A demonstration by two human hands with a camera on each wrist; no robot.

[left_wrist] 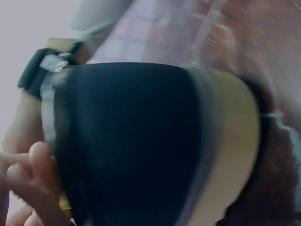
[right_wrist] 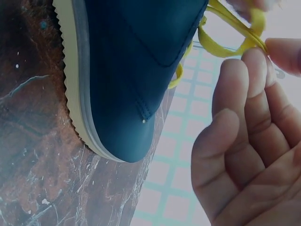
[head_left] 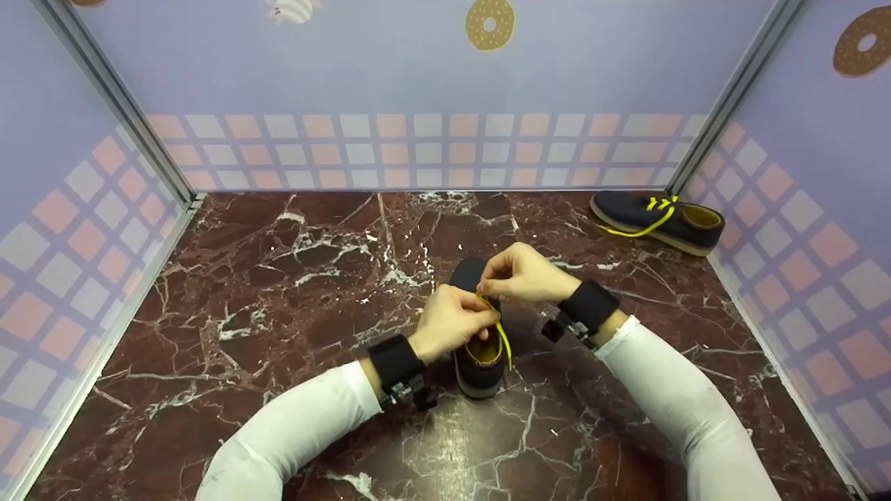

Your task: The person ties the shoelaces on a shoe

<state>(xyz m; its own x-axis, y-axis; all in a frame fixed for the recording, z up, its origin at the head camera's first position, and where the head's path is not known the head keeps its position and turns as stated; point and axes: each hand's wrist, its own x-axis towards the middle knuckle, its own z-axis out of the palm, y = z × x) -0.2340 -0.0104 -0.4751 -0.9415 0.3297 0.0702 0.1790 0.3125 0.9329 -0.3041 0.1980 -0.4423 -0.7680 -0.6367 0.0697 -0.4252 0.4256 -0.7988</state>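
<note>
A navy lace-up shoe (head_left: 482,381) stands on the tabletop with its toe pointing away from me. My left hand (head_left: 452,321) is over the shoe's opening and pinches the yellow shoelace (head_left: 504,341), whose loose end hangs down the right side. Farther toward the toe, my right hand (head_left: 527,275) pinches the same lace. The right wrist view shows a yellow lace loop (right_wrist: 214,44) reaching the right thumb and fingertips (right_wrist: 256,59). In the left wrist view the blurred shoe side (left_wrist: 136,141) hides most of the handwork.
A second navy shoe (head_left: 658,221) with yellow laces lies at the back right corner, one lace end trailing onto the table. The dark red marbled tabletop (head_left: 278,313) is bounded by patterned panels (head_left: 390,83) at the back and both sides.
</note>
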